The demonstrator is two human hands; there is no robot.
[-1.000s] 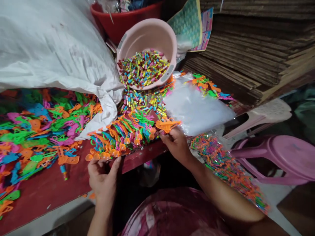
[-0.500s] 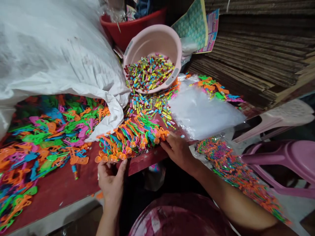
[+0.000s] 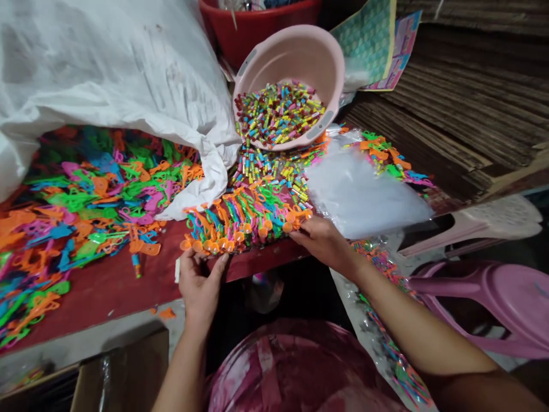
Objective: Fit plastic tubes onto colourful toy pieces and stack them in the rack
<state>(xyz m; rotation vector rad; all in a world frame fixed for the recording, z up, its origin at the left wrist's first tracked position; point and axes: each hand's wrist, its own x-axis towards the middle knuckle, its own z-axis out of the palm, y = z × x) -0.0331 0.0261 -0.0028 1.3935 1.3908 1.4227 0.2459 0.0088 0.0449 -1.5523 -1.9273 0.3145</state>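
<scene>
A row of small colourful plastic toys (image 3: 240, 217), orange discs along its near side, lies at the front edge of the red table (image 3: 154, 266). My left hand (image 3: 201, 280) is at the row's left end, thumb and fingers apart against the orange discs; its fingertips are partly hidden. My right hand (image 3: 323, 240) has its fingers closed round the right end of the row. Behind the row, a tilted pink basin (image 3: 291, 51) holds many small striped tubes, some spilled in front of it. Loose plastic toys (image 3: 94, 200) are heaped at the left.
A big white sack (image 3: 128, 68) stands behind the heap. Clear plastic bags (image 3: 364, 189) lie right of the row. A red tub (image 3: 261, 28) is at the back, stacked cardboard (image 3: 454, 109) at the back right. A pink stool (image 3: 518, 303) and an open carton (image 3: 124, 366) stand below.
The view has shifted, so the table items appear farther right and mostly higher. Both hands remain at the ends of the row. More of the carton at lower left shows.
</scene>
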